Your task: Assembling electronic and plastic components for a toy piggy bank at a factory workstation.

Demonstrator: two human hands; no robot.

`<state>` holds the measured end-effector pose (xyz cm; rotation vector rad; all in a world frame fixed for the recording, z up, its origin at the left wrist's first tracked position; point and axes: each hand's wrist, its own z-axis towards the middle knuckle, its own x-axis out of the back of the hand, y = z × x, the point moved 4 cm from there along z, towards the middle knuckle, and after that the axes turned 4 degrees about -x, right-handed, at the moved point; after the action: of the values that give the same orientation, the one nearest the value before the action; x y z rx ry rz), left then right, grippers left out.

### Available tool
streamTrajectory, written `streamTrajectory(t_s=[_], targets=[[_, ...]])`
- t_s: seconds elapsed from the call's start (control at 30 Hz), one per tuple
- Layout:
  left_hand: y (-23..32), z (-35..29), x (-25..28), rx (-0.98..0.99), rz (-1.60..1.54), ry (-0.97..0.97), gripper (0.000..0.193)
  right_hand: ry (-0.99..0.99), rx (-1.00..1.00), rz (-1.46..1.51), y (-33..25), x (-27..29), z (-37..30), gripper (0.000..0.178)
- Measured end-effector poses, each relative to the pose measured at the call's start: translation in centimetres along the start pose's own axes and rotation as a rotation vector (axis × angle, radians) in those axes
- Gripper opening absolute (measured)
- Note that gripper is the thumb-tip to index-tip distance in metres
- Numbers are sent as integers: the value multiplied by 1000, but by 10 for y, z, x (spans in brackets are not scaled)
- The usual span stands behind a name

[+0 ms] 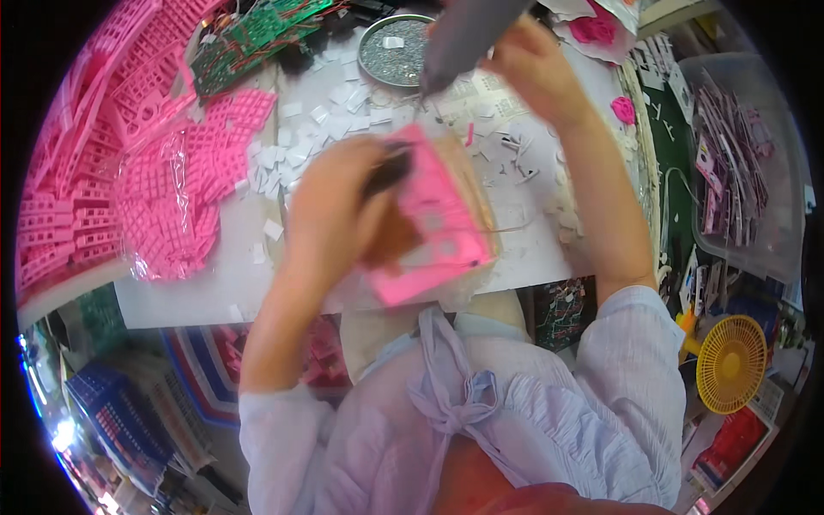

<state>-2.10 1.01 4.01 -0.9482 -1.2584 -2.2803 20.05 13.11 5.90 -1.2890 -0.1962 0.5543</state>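
White table: spans the work area. Bag of pink grids: on its left side. Green boards: at far left. Pink casing: askew near the table's front edge, between the person's forearms. Grey tool: nose down near the casing's far corner; contact cannot be told. Left hand: fingers bent, gripping the casing's left side; dark piece by the thumb, blurred. Right hand: fingers closed round the tool. Tin: behind the casing. White squares: strewn between bag and tin
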Motion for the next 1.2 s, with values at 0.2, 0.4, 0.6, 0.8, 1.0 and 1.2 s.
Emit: streamTrajectory(t_s=[0.2, 0.4, 0.6, 0.8, 1.0, 1.2], targets=[[-18, -115, 152, 386, -25, -123, 34, 379, -434, -1315, -26, 258, -91, 32], [-1, -212, 183, 747, 370, -255, 40, 509, -256, -1303, 37, 262, -65, 30], [15, -127, 89, 309, 184, -371, 33, 769, -244, -1811, 28, 303, -52, 28], [36, -60, 31, -24, 26, -323, 25, 672, -346, -1792, 30, 321, -59, 27], [76, 12, -31, -369, -123, -391, 23, 690, -536, -1897, 44, 306, -29, 28], [61, 6, -21, -303, -188, -302, 18, 581, -329, -1832, 37, 291, -50, 23]])
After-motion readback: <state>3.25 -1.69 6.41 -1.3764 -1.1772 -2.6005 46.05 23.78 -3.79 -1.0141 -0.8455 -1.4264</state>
